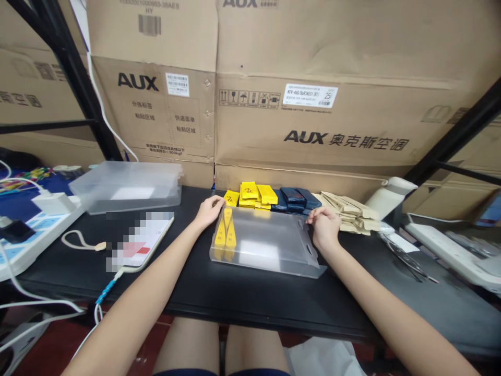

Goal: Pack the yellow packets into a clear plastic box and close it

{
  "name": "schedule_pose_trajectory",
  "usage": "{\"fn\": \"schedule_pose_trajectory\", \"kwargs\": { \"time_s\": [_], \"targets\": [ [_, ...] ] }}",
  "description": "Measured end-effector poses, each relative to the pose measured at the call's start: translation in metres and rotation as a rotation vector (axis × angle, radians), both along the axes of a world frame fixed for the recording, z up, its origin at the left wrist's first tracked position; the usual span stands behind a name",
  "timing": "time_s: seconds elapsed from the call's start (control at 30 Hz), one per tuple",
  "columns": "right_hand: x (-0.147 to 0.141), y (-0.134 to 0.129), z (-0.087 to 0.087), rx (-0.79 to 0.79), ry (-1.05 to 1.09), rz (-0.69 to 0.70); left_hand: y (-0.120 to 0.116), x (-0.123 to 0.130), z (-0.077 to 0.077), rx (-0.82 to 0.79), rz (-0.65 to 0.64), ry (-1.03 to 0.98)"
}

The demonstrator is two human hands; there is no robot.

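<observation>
**Clear box (274,230) on a crowded bench (235,297)**

Yellow packets (268,195), navy packets (293,198) and tan packets (344,208) line the box's far side, with a bottle (391,197) beyond at right; a phone (151,243) lies left. The box, yellow strips (230,234) at its left end, sits between left hand (212,210) and right hand (324,225). Both forearms reach forward, fingers curled; whether either grips anything, I cannot tell.

From the wearer's head, the lone camera looked forward and down, close above the black, flat tabletop (235,295), facing brown printed cardboard (254,122).
</observation>
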State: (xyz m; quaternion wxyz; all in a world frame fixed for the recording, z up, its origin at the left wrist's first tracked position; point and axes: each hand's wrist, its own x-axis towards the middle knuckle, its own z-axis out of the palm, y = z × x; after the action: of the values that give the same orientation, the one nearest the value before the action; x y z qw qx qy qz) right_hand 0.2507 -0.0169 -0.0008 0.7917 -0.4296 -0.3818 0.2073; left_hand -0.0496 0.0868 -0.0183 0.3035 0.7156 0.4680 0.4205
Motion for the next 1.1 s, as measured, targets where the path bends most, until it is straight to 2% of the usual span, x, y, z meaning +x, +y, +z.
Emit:
{"fn": "schedule_pose_trajectory", "kwargs": {
  "time_s": [0.13, 0.73, 0.93, 1.1],
  "targets": [
    [0.0006, -0.0001, 0.0009, 0.002, -0.014, -0.007, -0.0008, -0.0014, 0.0014, 0.003, 0.042, 0.024],
    [0.0030, 0.0016, -0.0019, -0.001, -0.010, -0.006, 0.0055, -0.0011, -0.0053, 0.008, -0.013, 0.020],
    [0.0025, 0.0013, -0.0010, -0.006, -0.014, -0.015, 0.0028, -0.0033, -0.0050, 0.099, 0.068, 0.097],
    [0.0026, 0.0012, -0.0006, -0.007, -0.024, -0.019, -0.0001, -0.0095, -0.0018, 0.172, 0.225, 0.292]
  ]
}}
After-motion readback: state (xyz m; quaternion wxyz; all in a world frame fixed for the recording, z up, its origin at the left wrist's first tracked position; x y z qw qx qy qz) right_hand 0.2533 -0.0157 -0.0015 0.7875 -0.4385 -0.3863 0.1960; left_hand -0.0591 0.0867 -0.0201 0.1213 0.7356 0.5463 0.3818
